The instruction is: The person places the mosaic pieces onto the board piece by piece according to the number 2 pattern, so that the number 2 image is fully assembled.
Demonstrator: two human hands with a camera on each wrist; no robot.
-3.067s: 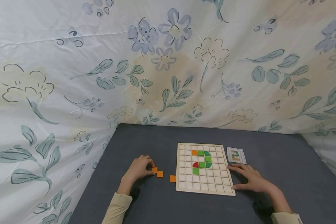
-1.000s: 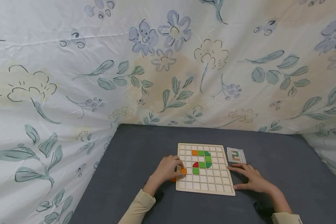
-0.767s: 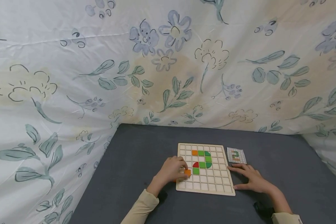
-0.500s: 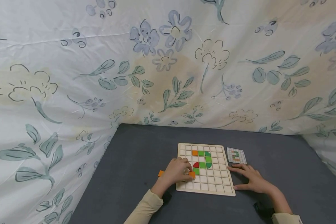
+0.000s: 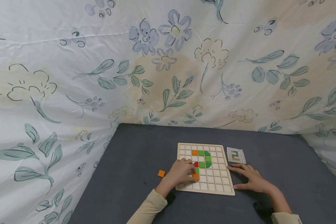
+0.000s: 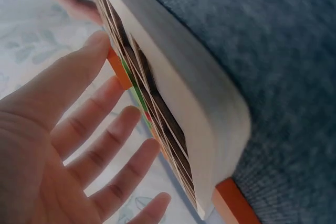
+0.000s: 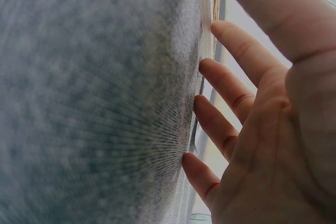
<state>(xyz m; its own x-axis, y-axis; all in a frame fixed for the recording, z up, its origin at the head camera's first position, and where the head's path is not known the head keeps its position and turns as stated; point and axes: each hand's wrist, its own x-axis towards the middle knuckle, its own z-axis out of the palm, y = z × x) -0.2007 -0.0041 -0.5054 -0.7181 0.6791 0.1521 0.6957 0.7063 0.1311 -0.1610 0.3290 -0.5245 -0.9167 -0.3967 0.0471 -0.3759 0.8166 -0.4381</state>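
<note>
My left hand (image 5: pixel 179 172) is over the left part of the wooden grid board (image 5: pixel 205 193). It pinches an orange square tile (image 5: pixel 195 176) between thumb and index finger, right below a green square tile (image 5: pixel 197 170). In the left wrist view that orange tile (image 6: pixel 119 71) sits at the grid's surface, the other fingers spread apart. Further up the board are a red rounded tile (image 5: pixel 196 164), an orange tile (image 5: pixel 194 152) and several green ones. My right hand (image 5: pixel 252 180) rests at the board's right edge, fingers extended, thumb and index fingertips against the rim (image 7: pixel 206 24).
A loose orange tile (image 5: pixel 161 173) lies on the dark table (image 5: pixel 128 149), left of the board. Another orange tile (image 6: pixel 236 203) lies by the board's edge, hidden from the head view. A small pattern card (image 5: pixel 236 155) lies beyond the right hand. Floral cloth (image 5: pixel 168 93) hangs behind.
My left hand has picked up an orange tile from the table and carried it right onto the board, to the cell below the green tile. My right hand has stayed in place.
</note>
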